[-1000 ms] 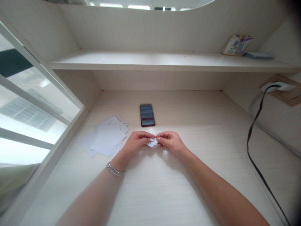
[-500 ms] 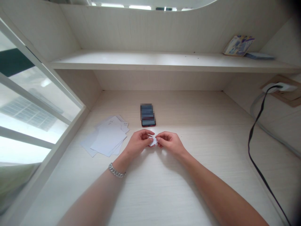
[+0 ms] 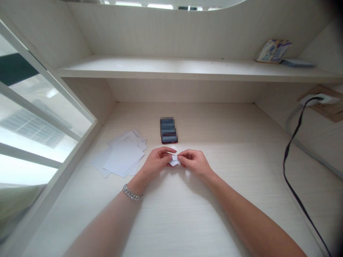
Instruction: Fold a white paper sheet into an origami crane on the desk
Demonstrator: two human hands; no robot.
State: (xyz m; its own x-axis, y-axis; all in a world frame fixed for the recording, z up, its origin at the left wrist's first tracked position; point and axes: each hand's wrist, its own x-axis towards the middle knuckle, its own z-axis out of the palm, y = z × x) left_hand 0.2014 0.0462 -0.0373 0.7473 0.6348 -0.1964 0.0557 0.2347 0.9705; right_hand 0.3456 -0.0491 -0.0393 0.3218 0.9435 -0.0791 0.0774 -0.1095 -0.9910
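A small piece of folded white paper [image 3: 174, 160] is held between my two hands, a little above the desk. My left hand [image 3: 158, 159] pinches its left side between thumb and fingers, with the index finger reaching over the far edge. On the other side, my right hand [image 3: 195, 160] grips the paper's right edge with thumb and fingertips. Creases and an angled lower edge show on the paper; its ends are hidden by my fingers. Just beyond the hands lies a phone [image 3: 168, 139], its screen blurred out.
Loose white sheets [image 3: 123, 153] lie in an overlapping pile to the left. A shelf [image 3: 160, 67] spans the back, with a colourful packet [image 3: 273, 51] at its right. A black cable [image 3: 286, 153] hangs from the wall socket [image 3: 324, 101]. Window bars [image 3: 29, 157] stand at the left.
My left thumb has shifted slightly, and more of the folded paper shows between the hands. Both hands stay in nearly the same place.
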